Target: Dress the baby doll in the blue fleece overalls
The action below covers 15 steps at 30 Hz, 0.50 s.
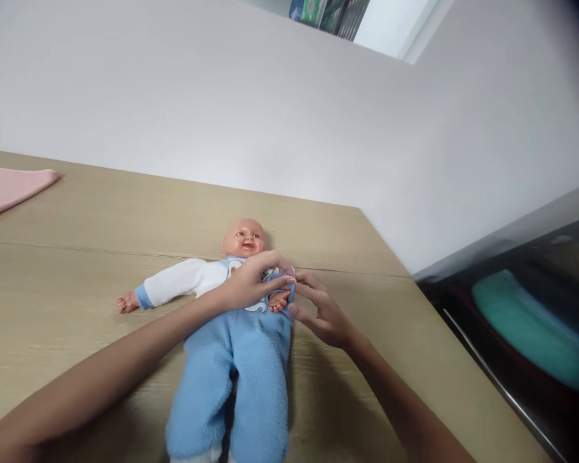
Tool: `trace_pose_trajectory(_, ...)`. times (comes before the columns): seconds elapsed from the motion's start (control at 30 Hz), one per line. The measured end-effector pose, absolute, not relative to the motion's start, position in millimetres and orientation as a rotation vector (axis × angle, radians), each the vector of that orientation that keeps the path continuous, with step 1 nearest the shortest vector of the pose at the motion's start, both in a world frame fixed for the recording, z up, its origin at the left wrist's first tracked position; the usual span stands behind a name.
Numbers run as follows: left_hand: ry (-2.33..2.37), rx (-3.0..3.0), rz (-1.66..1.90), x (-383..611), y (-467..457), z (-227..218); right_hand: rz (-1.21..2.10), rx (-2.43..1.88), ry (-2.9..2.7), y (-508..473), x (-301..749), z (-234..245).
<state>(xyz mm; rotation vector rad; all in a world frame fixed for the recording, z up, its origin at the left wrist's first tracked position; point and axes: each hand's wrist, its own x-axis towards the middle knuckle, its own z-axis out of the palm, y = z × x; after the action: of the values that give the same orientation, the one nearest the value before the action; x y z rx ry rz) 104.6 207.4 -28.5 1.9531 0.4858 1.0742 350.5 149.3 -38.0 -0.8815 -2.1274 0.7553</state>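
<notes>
A baby doll [248, 239] lies on its back on the wooden table, dressed in a white-sleeved top and fluffy blue trousers [260, 379]. Its one arm [176, 283] stretches out to the left, while the other is bent across the chest with the small doll hand [278, 301] showing. My left hand [258, 278] reaches over the chest, its thumb and fingers closed on the blue-cuffed sleeve of the bent arm. From the right, my right hand [325, 315] holds the same sleeve's outer side with bent fingers and thumb. Fingers partly cover the sleeve.
A pink cloth [14, 188] lies at the table's far left. The wooden table [101, 206] meets a white wall [173, 96] at the back. Beyond its right edge stands a dark object with a teal item [530, 334]. A wall opening at the top shows shelved things.
</notes>
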Motion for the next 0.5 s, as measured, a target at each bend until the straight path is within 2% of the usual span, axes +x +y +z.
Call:
trace_pose_trajectory(0.2,0.732,2.2,1.028,104,207,-37,1.249,-1.045,-1.297,144,334,-77)
trace_pose_trajectory(0.3,0.869,2.34,0.918,103,206,-43,1.253,-1.127,-1.119,139,327,-85)
trace_pose_trajectory(0.5,0.946,2.419,0.778,101,209,-46,1.1,-1.237,-1.105,129,319,-84)
